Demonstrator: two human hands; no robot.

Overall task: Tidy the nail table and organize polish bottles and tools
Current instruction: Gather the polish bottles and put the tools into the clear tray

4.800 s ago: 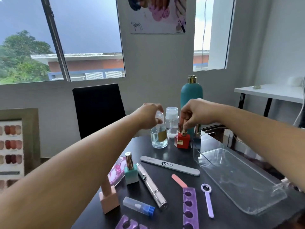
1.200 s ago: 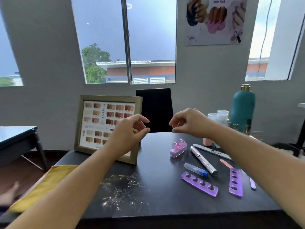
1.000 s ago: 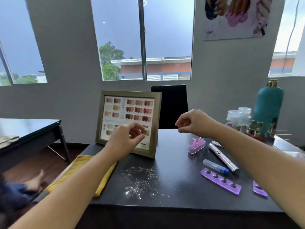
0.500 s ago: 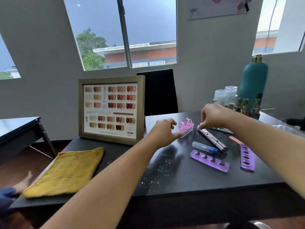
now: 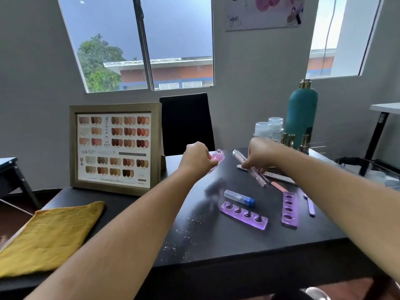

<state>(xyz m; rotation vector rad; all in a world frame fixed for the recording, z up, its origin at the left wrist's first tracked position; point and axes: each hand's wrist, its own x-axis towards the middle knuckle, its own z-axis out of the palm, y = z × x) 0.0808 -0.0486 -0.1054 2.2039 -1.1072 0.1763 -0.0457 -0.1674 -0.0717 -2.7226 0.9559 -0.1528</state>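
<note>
My left hand (image 5: 198,158) grips a small pink clear case (image 5: 217,157) near the middle of the black table (image 5: 216,241). My right hand (image 5: 259,153) grips the silver nail drill pen (image 5: 252,171), which is blurred and tilted above a long grey nail file (image 5: 273,175). Nearer to me lie a small clear tube with a blue cap (image 5: 239,196), two purple toe separators (image 5: 243,215) (image 5: 289,210), a pink file (image 5: 279,186) and a lilac stick tool (image 5: 309,205). Polish bottles with gold caps (image 5: 291,140) stand at the back right.
A framed nail colour chart (image 5: 115,148) stands at the back left. A yellow cloth (image 5: 49,236) lies on the near left corner. Glitter (image 5: 184,230) is scattered near the front edge. A teal bottle (image 5: 302,115), clear jars (image 5: 268,128) and a clear tray (image 5: 381,172) are at right.
Both hands have come down onto the table: the left has closed round the pink case and the right has taken hold of the drill pen, which is now lifted and tilted.
</note>
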